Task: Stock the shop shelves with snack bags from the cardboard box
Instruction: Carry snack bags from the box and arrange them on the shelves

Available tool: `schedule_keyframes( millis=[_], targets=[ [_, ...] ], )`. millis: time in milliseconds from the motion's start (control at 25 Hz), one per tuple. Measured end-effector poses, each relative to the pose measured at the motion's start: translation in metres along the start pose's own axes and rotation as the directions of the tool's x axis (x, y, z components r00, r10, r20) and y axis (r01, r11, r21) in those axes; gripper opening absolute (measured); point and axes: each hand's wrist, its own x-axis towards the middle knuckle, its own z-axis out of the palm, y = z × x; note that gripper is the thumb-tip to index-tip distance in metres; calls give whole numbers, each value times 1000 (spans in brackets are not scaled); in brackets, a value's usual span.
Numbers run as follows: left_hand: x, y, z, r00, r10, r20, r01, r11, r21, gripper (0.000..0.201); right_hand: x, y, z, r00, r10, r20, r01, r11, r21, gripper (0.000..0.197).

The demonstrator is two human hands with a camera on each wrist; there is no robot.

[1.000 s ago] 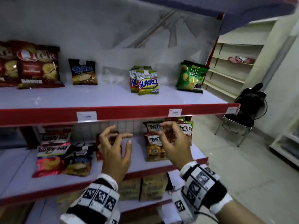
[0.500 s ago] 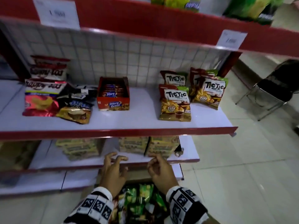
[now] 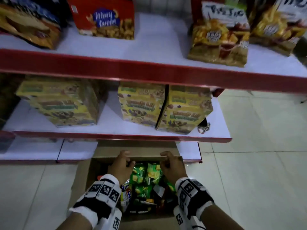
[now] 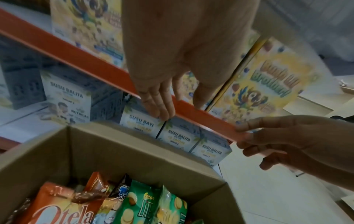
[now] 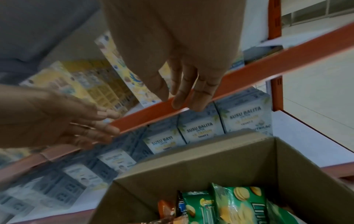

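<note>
An open cardboard box (image 3: 136, 151) stands on the floor against the bottom shelf, packed with snack bags. Green Lite bags (image 3: 144, 178) lie on top in the middle, and an orange Qtela bag (image 4: 57, 209) lies at the box's left. My left hand (image 3: 123, 161) hovers over the box's far left part with loosely bent fingers, holding nothing. My right hand (image 3: 166, 161) hovers over the far right part, also empty. The left wrist view shows the left hand (image 4: 178, 104) well above the green bags (image 4: 141, 207). The right hand (image 5: 172, 98) hangs above the same bags (image 5: 239, 201).
Tic Tac bags (image 3: 219, 39) and a red Mary Queen box (image 3: 106, 19) stand on the shelf above. Yellow cereal boxes (image 3: 141, 105) fill the shelf below it, whose red edge (image 3: 116, 136) overhangs the box. White milk cartons (image 4: 174, 136) sit behind the box. Tiled floor lies to the right.
Both hands have dropped from the Tic Tac shelf down to just above the open box. My view has tilted down with them, and the hands stay empty.
</note>
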Motion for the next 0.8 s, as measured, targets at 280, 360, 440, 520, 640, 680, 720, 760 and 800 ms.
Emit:
schedule_keyframes(
  millis=[280, 360, 440, 520, 640, 680, 720, 760, 800],
  targets=[
    [117, -102, 77, 993, 115, -3, -115, 993, 10, 25, 102, 120, 93, 993, 82, 86, -63, 975, -211, 34],
    [143, -125, 90, 984, 175, 16, -176, 982, 67, 16, 130, 147, 116, 978, 89, 187, -22, 943, -332, 45],
    [165, -139, 94, 973, 227, 32, -229, 963, 145, 16, 149, 166, 133, 962, 63, 266, 59, 902, -427, 60],
    [180, -144, 94, 960, 278, 46, -281, 932, 231, 18, 159, 179, 147, 957, -10, 291, 171, 829, -533, 75],
    [187, -144, 92, 946, 312, 84, -322, 885, 335, 20, 162, 177, 157, 949, -59, 310, 269, 667, -695, 87],
    [185, -143, 91, 942, 325, 89, -334, 866, 371, 23, 158, 170, 155, 947, -55, 315, 271, 664, -697, 87],
    [180, -141, 88, 935, 343, 94, -350, 842, 410, 26, 152, 162, 150, 944, -59, 323, 274, 686, -675, 84],
    [173, -139, 84, 929, 356, 100, -360, 809, 465, 30, 143, 152, 143, 941, -75, 330, 282, 713, -642, 76],
    [165, -134, 77, 921, 375, 105, -372, 770, 518, 38, 133, 141, 133, 941, -112, 319, 292, 746, -599, 66]
  ],
)
